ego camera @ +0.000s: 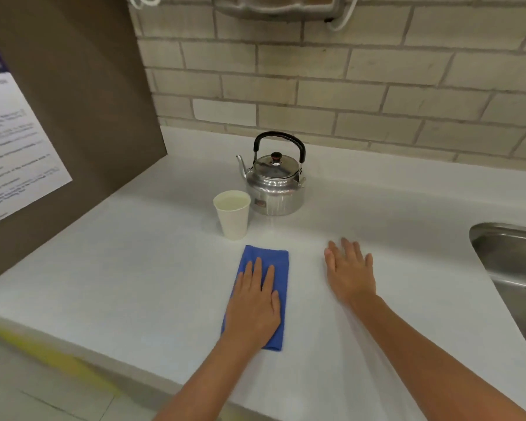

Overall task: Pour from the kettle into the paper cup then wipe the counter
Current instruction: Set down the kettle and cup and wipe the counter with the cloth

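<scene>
Beside the kettle (275, 180), the paper cup (233, 214) holds liquid; left hand (254, 308) flat on cloth (278, 262), right hand (349, 271) flat, empty.

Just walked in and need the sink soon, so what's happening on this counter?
A person is at the wiping step. Their left hand lies flat on a folded blue cloth on the white counter. Their right hand rests open on the bare counter beside it. The paper cup stands upright, apparently holding liquid, just in front of the kettle, lid on. The sink at the right is untouched.
</scene>
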The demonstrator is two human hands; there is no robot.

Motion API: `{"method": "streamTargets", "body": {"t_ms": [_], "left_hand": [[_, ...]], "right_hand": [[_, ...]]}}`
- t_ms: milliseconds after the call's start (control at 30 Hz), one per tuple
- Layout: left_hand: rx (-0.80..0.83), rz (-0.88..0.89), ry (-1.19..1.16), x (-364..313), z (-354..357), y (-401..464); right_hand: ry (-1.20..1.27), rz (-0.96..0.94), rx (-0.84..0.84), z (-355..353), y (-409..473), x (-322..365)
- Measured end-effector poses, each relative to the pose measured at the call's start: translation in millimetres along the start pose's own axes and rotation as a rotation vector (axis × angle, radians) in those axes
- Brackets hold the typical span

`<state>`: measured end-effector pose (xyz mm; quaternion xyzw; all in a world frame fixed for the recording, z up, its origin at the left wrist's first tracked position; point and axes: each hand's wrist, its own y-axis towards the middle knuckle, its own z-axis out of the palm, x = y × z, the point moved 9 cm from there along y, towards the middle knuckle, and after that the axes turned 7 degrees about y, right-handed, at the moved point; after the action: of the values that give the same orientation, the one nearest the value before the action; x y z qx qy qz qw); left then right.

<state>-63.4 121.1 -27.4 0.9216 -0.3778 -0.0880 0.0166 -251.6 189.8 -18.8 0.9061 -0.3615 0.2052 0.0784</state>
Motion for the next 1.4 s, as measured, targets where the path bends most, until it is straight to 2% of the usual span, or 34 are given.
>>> {"method": "streamTargets", "body": {"t_ms": [133, 233, 300, 500, 700, 833, 900, 1000, 1100, 1267, 1333, 1400], "left_hand": [[0.093, 0.078, -0.011, -52, 6, 25], [0.102, 0.149, -0.039, -41, 5, 18], [0.079, 0.143, -0.059, -5, 2, 2], [-0.016, -0.064, 0.017, 150, -26, -6], [0.004, -0.182, 0.07, 247, -36, 69], [0.043, -0.263, 0.092, 262, -38, 131], [0.06, -0.205, 0.113, 239, -32, 150], [0.066, -0.023, 0.109, 204, -23, 148], [0.072, 0.106, 0.069, 221, -18, 120], [0.046, -0.032, 0.075, 311, -35, 124], [0.062, -0.045, 0.1, 320, -41, 152], [0.075, 0.019, 0.141, 310, -37, 188]], "right_hand": [[0.031, 0.033, -0.015, 2, -2, 4], [0.057, 0.05, -0.01, 4, -3, 12], [0.045, 0.023, -0.004, 9, -1, 27], [-0.004, -0.017, -0.034, 25, 13, 72], [0.024, 0.058, -0.047, 29, 19, 67], [0.042, 0.092, -0.061, 33, 21, 60], [0.055, 0.109, -0.087, 32, 23, 61], [0.06, 0.14, -0.125, 29, 25, 68], [0.052, 0.162, -0.14, 27, 28, 72], [0.017, 0.196, -0.161, 28, 34, 72], [0.006, 0.21, -0.181, 28, 40, 74], [-0.011, 0.227, -0.196, 28, 48, 74]]}}
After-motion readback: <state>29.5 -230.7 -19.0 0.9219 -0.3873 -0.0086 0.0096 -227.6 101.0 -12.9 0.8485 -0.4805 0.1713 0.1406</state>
